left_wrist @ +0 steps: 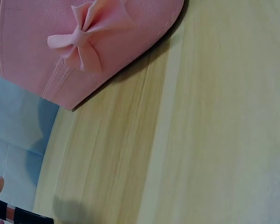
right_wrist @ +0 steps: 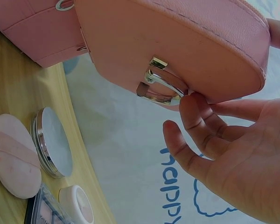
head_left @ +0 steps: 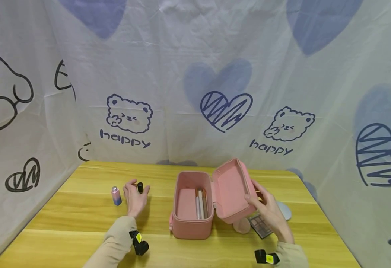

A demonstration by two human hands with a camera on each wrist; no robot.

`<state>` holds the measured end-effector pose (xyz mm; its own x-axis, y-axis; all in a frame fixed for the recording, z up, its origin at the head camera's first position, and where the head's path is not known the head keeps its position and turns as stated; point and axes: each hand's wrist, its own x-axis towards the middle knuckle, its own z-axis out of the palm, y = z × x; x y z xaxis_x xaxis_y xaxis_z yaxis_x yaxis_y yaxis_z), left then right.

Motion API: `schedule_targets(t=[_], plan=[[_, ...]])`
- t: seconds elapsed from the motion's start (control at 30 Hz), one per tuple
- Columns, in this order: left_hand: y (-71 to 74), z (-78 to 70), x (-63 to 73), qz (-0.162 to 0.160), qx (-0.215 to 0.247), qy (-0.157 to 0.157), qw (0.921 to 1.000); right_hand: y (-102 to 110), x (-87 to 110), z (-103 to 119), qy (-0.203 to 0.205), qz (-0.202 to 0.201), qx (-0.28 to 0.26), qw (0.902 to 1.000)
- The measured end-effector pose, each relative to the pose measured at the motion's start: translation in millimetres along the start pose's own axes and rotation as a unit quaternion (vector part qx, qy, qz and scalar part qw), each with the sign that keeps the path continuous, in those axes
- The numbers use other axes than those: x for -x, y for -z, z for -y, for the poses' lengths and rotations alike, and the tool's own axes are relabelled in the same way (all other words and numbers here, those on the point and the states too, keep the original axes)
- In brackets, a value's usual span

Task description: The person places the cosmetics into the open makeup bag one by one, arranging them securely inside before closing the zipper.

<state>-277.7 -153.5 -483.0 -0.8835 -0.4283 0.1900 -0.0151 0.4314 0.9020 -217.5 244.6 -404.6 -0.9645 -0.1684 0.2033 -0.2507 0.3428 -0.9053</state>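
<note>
A pink cosmetic case [head_left: 193, 229] stands on the wooden table, its hinged lid [head_left: 230, 188] swung out to the right. Several slim brush-like sticks [head_left: 201, 208] lie inside against its right wall. My right hand [head_left: 272, 212] grips the lid's outer edge, thumb on the inner side and fingers beside the metal-ringed handle [right_wrist: 165, 88]. Left of the case, my left hand [head_left: 136, 201] holds a small black lipstick-like tube [head_left: 140, 187]; a reddish band crosses the tube in the left wrist view. Next to that hand stands a pink-to-blue bottle [head_left: 116, 197].
Under and beside the lid lie a round powder puff [right_wrist: 14, 158], a silver-rimmed round compact [right_wrist: 55, 142], an eyeshadow palette [head_left: 261, 227] and a small white jar [right_wrist: 78, 204]. A printed cloth [head_left: 168, 74] hangs behind the table.
</note>
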Motion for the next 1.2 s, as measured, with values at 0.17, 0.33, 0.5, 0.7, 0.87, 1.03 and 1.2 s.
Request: schedule_targets(t=[0.17,0.33,0.5,0.7,0.87,1.03,1.2], plan=[[-0.8,0.6,0.6,0.002,0.012,0.006,0.9999,-0.7,0.1,0.8,-0.001,0.001,0.000,1.0000],[-1.6,1.3,1.4,-0.002,0.018,0.010,0.9998,-1.2,-0.7,1.0,0.002,0.002,0.001,1.0000],[-1.3,0.8,1.4,-0.003,0.021,0.016,0.9996,-1.4,-0.9,1.9,0.002,0.002,0.004,1.0000],[-0.9,1.4,1.2,-0.004,0.019,0.017,0.9997,-1.3,-0.9,2.5,-0.001,0.004,0.004,1.0000],[-0.7,2.0,0.6,-0.004,0.013,0.009,0.9999,-0.9,-0.8,1.8,0.000,0.003,0.005,1.0000],[-0.6,0.2,0.7,-0.004,0.005,-0.001,1.0000,-0.4,-0.2,1.5,0.003,0.003,0.002,1.0000],[0.2,-6.1,1.4,0.000,0.001,-0.017,0.9999,-0.2,0.2,1.4,0.004,0.003,0.000,1.0000]])
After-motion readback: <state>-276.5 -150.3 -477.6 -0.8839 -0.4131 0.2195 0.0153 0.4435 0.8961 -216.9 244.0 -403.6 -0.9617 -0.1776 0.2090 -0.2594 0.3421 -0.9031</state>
